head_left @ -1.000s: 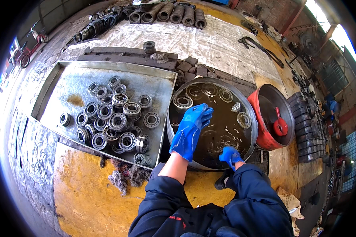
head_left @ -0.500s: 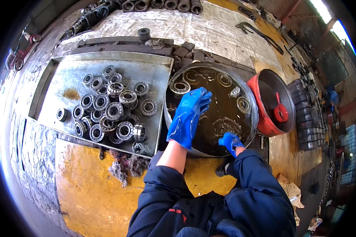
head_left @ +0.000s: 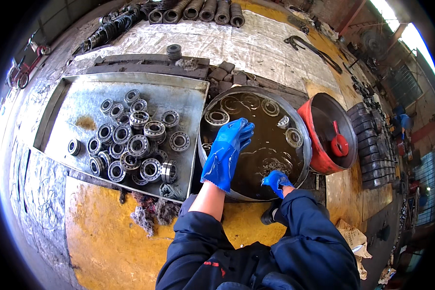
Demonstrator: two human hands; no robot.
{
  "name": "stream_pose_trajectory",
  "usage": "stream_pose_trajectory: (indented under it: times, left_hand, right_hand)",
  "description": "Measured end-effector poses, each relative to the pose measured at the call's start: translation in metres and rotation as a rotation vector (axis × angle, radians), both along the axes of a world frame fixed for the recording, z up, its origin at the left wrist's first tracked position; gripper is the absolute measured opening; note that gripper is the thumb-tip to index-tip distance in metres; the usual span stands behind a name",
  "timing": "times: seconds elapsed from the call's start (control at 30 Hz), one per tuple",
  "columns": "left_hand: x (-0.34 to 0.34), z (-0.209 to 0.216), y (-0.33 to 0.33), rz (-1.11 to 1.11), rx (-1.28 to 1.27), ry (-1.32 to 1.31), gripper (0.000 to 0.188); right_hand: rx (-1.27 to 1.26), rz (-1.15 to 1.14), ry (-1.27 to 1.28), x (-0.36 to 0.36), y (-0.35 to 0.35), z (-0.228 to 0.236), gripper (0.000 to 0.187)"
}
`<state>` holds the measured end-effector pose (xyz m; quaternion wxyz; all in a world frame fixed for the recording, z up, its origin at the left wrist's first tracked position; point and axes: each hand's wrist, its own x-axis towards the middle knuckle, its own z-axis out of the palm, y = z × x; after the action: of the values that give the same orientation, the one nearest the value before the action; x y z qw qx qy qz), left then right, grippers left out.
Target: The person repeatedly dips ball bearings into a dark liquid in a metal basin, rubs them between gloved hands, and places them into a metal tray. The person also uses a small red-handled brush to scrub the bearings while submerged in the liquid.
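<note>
Both my hands wear blue rubber gloves. My left hand [head_left: 229,140] hovers over the left part of a round metal tub [head_left: 302,121] of murky brown liquid. Its fingers stretch to the right, slightly bent, and nothing shows in them. My right hand [head_left: 278,182] is low at the tub's near right side, beside rippled liquid; its fingers are mostly hidden. Around the tub's inner edge sit several bearings: a ring bearing [head_left: 217,117] just beyond my left hand, another [head_left: 294,137] at the right, and a tilted small one [head_left: 283,122] above it.
Left of the tub, a shallow metal tray [head_left: 77,159] holds a heap of steel bearings [head_left: 137,145]. At the right stands a red drum [head_left: 319,154] with a red dipper [head_left: 340,145] inside. Dark blocks [head_left: 369,150] are stacked beyond it. Grey rags [head_left: 165,212] lie before the tray.
The tub, tray and drum sit slightly lower in the picture. My right hand has turned, with its thumb side now pointing left. My left hand keeps much the same pose.
</note>
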<state>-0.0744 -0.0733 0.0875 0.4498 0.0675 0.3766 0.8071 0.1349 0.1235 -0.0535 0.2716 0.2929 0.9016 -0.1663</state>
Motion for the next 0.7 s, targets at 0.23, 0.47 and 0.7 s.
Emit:
stream_pose_trajectory:
  times: [0.23, 0.47, 0.7]
  left_hand:
    - [0.004, 0.004, 0.001, 0.002, 0.013, 0.017, 0.046]
    - [-0.002, -0.002, -0.001, -0.002, 0.021, -0.006, 0.047]
    - [0.005, 0.002, 0.002, 0.004, 0.047, 0.002, 0.048]
  right_hand:
    - [0.411, 0.736, -0.28, -0.023, -0.026, -0.007, 0.021]
    - [0.058, 0.023, 0.173, 0.015, 0.007, -0.025, 0.039]
    - [0.339, 0.768, -0.202, -0.027, -0.02, -0.002, 0.022]
